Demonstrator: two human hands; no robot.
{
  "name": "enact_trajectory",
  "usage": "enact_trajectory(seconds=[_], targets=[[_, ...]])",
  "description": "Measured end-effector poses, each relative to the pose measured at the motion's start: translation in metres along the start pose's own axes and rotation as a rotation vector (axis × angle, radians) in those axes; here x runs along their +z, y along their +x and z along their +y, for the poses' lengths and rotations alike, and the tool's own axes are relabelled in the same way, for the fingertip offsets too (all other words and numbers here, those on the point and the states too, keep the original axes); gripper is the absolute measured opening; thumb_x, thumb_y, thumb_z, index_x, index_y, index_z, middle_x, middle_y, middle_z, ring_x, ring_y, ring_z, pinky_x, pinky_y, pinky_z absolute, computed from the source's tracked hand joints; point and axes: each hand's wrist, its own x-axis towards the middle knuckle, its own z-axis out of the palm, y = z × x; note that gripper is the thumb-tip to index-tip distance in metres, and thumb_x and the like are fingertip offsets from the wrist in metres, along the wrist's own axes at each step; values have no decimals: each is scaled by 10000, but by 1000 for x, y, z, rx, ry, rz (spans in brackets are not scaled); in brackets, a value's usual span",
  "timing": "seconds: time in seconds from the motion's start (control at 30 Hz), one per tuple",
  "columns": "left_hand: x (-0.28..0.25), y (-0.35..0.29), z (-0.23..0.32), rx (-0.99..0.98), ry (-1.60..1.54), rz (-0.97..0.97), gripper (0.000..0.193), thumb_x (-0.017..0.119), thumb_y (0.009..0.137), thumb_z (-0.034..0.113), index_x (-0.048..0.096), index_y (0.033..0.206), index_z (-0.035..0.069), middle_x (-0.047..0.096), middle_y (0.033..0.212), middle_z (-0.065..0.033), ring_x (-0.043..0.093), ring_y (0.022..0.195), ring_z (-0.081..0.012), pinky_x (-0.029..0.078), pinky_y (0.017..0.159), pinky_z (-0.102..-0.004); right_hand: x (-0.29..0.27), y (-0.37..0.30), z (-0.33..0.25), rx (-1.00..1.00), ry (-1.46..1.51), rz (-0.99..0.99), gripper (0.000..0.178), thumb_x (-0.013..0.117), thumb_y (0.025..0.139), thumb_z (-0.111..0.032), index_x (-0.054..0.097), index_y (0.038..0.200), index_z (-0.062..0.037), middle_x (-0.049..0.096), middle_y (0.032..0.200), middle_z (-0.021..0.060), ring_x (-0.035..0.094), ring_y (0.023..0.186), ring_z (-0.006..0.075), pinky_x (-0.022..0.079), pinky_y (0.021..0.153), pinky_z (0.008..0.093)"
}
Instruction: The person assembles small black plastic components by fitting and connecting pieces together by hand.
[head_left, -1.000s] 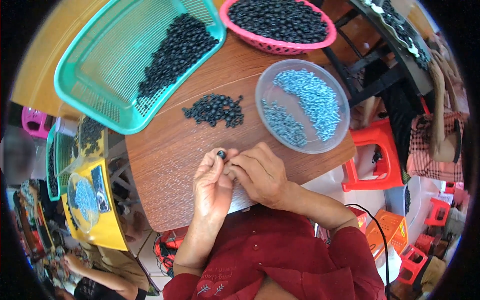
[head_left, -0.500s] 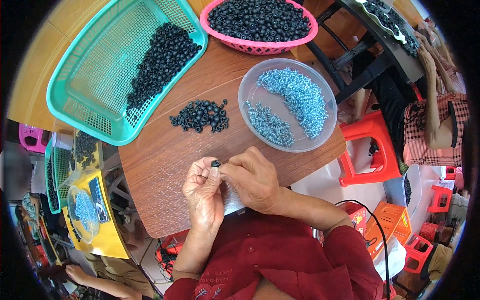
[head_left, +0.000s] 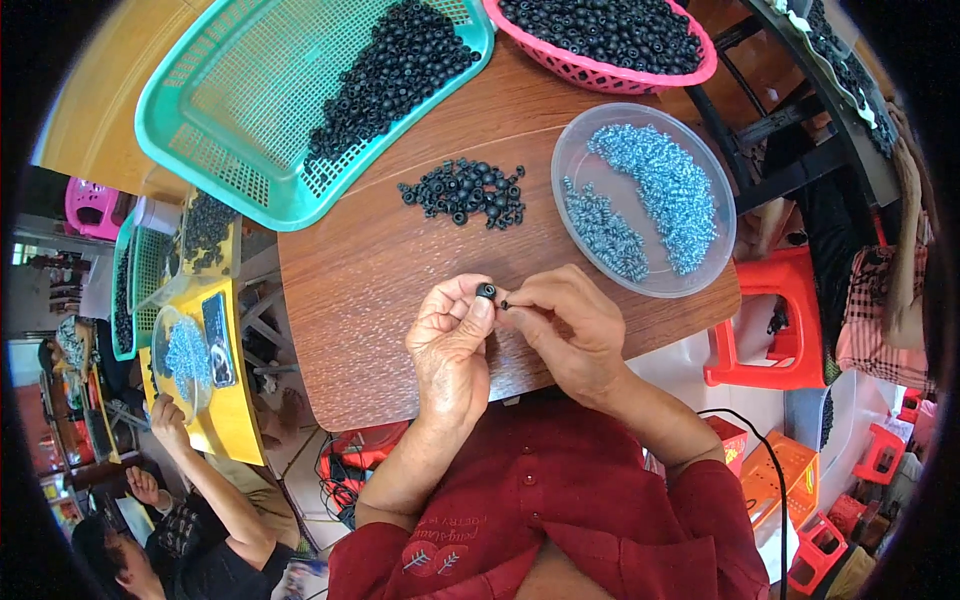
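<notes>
Hands (head_left: 450, 350) (head_left: 578, 330) drawn apart, smooth rounded black piece (head_left: 486, 291)

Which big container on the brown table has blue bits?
The round, clear plastic tub nearest the right hand; the turquoise plastic basket and oval pink plastic basket hold small black pieces.

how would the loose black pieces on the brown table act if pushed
The black pieces would probably scatter, since they lie loose. Many look rounded, so some may roll. The brown table looks smooth, so others might slide.
</notes>
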Motion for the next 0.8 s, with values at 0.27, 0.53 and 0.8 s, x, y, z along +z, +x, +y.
enact_trajectory(seconds=[0.27,0.53,0.8], targets=[[-7,-1,2,23,157,-122,225,626,851,16,575,1063,-39,645,907,-90,618,803,-138,524,732,-253,-11,8,-2,324,320,-109,113,646,776,28,648,887,8,615,860,78,593,801,157,475,681,268],[-8,-1,2,59,241,-132,223,633,844,10,601,1057,-48,650,903,-92,619,800,-134,531,722,-255,-14,12,-2,346,324,-157,126,645,762,41,641,882,1,613,852,74,590,795,164,464,693,275],[-9,-1,4,53,310,-135,205,628,845,2,606,1037,-65,656,888,-114,622,748,-138,538,679,-251,-12,13,6,151,193,-165,175,660,715,54,641,871,-22,615,819,89,585,778,236,462,706,323]])
